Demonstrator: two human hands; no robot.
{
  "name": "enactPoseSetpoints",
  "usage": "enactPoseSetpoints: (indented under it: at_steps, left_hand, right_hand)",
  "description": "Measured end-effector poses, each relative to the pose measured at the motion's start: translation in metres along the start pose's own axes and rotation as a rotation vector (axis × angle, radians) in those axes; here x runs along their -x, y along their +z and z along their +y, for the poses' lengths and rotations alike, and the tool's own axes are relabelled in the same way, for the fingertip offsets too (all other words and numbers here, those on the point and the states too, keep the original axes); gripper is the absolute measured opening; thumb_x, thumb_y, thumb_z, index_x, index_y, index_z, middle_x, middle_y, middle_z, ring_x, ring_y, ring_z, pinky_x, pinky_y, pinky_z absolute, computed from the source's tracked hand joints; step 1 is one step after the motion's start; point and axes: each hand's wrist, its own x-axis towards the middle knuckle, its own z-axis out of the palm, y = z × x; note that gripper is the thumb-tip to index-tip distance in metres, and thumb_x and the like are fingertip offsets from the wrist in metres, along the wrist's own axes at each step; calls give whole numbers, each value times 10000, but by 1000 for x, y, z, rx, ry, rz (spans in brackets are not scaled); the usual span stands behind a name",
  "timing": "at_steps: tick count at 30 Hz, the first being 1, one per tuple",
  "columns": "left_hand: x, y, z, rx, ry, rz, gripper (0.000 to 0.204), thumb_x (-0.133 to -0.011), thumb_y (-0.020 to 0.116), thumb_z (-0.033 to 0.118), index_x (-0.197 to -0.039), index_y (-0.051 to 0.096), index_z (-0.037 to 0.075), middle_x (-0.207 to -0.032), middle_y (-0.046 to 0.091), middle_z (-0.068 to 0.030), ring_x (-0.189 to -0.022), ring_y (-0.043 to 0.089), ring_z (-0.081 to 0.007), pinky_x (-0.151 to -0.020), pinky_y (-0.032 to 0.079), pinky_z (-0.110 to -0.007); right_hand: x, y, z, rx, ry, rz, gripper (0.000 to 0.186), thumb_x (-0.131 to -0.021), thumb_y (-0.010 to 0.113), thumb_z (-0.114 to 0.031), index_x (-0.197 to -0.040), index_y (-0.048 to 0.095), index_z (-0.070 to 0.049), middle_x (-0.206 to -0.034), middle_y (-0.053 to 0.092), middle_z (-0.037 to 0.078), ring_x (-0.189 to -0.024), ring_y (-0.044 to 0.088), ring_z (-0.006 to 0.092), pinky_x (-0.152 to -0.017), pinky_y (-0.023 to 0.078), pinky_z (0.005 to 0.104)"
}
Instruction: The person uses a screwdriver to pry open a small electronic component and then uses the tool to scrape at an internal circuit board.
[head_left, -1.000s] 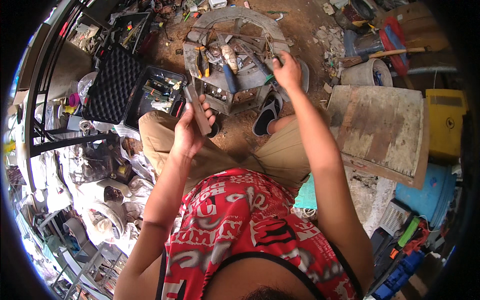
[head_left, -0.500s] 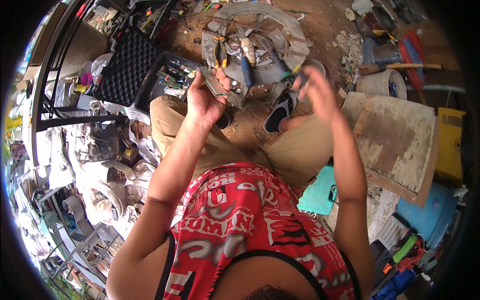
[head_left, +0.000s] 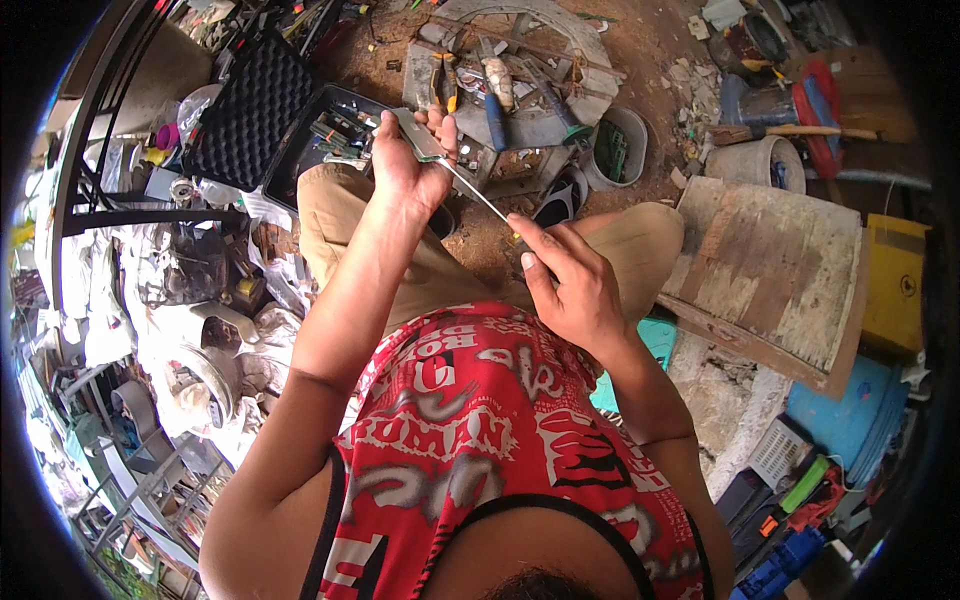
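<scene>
My left hand (head_left: pixel 408 185) is closed round a flat, silvery rectangular part (head_left: pixel 418 136) with a green edge, held above my left knee. A long thin screwdriver (head_left: pixel 474 188) is gripped in my right hand (head_left: pixel 580 285); its handle is hidden in the palm. Its shaft slants up to the left, and the tip meets the lower right edge of the flat part. Beyond my hands, yellow-handled pliers (head_left: pixel 451 88) and a blue-handled tool (head_left: pixel 495 122) lie on a round grey slab (head_left: pixel 590 100).
At the left, an open black case (head_left: pixel 283 180) with foam in its lid holds circuit boards. A small bucket (head_left: pixel 641 150) of green boards stands by my right foot. A worn wooden board (head_left: pixel 780 270) lies at the right, beside a yellow container (head_left: pixel 895 285).
My right hand has come down and nearer from above the small bucket, and the screwdriver now shows in it, reaching the flat part. My left hand has stayed nearly in place.
</scene>
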Motion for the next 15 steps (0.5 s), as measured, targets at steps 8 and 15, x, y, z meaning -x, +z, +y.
enactPoseSetpoints:
  at_steps: [8,15]
  left_hand:
    - [5,5,3,-23,-13,-1,454,-988,365,500,-906,478,68,-884,598,-100,-786,613,-205,-751,569,-364]
    - [3,1,6,-131,-22,-127,444,-977,382,524,-925,494,97,-827,608,-78,-718,602,-187,-649,542,-316]
  right_hand:
    - [-5,2,-1,-2,0,-19,408,-861,559,-98,-1269,564,-121,-924,611,146,-789,616,365,-678,506,440]
    - [-5,-5,0,-75,71,-66,379,-877,538,-108,-1255,575,-89,-921,647,196,-801,631,371,-697,507,431]
